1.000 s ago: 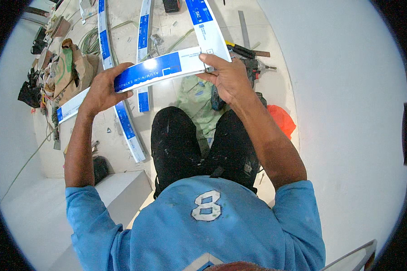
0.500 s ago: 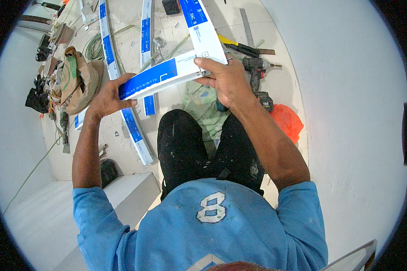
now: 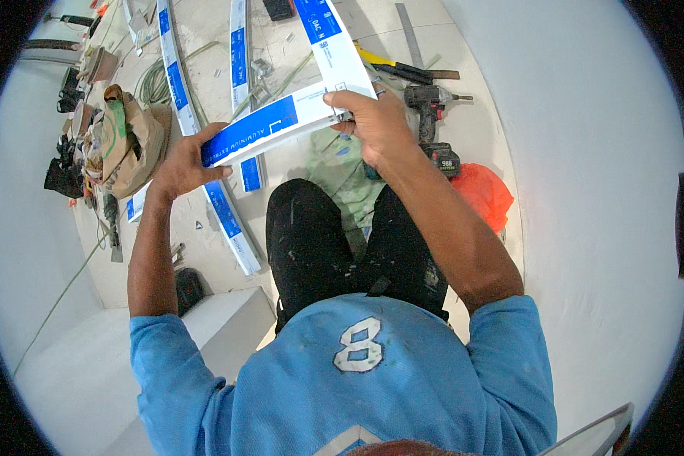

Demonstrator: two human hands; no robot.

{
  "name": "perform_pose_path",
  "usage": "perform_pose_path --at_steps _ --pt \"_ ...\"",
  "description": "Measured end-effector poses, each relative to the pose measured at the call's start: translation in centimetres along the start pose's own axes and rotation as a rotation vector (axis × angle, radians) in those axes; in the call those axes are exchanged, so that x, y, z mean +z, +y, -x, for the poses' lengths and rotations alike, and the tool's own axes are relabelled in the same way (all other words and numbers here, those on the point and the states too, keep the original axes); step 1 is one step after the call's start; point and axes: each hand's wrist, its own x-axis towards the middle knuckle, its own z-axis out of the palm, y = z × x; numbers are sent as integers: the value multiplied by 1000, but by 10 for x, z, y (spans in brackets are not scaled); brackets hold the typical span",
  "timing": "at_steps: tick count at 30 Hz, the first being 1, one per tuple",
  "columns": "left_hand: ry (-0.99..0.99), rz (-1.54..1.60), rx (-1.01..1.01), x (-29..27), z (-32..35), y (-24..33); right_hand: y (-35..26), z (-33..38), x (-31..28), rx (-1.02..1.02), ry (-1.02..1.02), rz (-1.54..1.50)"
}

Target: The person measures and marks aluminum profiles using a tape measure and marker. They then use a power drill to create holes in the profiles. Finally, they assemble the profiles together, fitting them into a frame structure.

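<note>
A short aluminium profile [image 3: 258, 131] in blue-and-white protective film lies slanted across my two hands. Its left end is in my left hand [image 3: 186, 163], thumb below and fingers on top. At the other end my right hand [image 3: 376, 125] grips the corner where it meets a long aluminium profile [image 3: 334, 45], which runs away toward the far edge. The two pieces form an L. Whether they are fastened together I cannot tell; my right fingers partly hide the joint.
More film-covered profiles [image 3: 220, 205] lie on the tiled floor to the left. A cordless drill [image 3: 428, 102], a yellow-and-black tool [image 3: 391, 67] and an orange bag [image 3: 482, 196] are at the right, beside a white wall [image 3: 585, 190]. A brown bag [image 3: 133, 144] sits at the left.
Both hands keep their grip on the profiles. The view has shifted slightly, and the joined corner sits a little farther left in the picture.
</note>
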Motion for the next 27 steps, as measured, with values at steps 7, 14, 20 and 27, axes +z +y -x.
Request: perform_pose_path --at_steps 7,14,20,27 --pt "31 41 39 3 3 -4 -2 0 2 51 30 81" --pt "35 58 -11 13 8 -2 -7 0 0 50 36 158" --pt "67 85 3 22 6 -6 -10 1 -5 84 -17 283" --pt "37 28 -16 18 5 -2 -8 -3 -10 100 -74 261"
